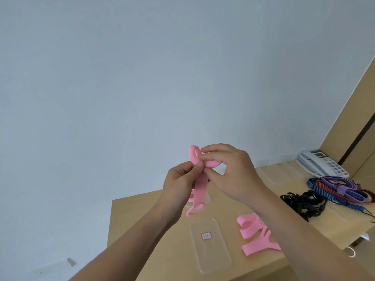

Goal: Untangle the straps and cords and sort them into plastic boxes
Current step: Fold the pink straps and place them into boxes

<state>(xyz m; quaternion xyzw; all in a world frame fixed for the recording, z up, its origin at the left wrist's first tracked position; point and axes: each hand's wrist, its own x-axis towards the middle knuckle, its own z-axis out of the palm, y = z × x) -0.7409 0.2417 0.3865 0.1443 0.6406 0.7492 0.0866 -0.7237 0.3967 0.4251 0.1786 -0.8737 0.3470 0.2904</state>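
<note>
head view: i see both hands raised above the far left corner of the worktop (pixel 142 220), working one pink strap (pixel 200 184) between them. the left hand (pixel 178 185) pinches the strap just below its upper loop, thumb pressed on the band. the right hand (pixel 233 171) has its fingers (pixel 213 148) curled round that upper loop and nips it against the thumb. the rest of the strap hangs down from the left hand and ends in a second loop, clear of the worktop.

under the hands, towards the near edge, lies a clear plastic box (pixel 210 246) with a small red-rimmed label on it. just beside it, on its right, sits a loose heap of pink straps (pixel 255 232), partly hidden by the right forearm. further towards the right edge is a tangle of black cords (pixel 304 201), and past it a bundle of purple, blue and red straps (pixel 341 189). more clear boxes (pixel 278 175) lie along the far edge, and a white telephone (pixel 322 165) stands at the far right corner.
</note>
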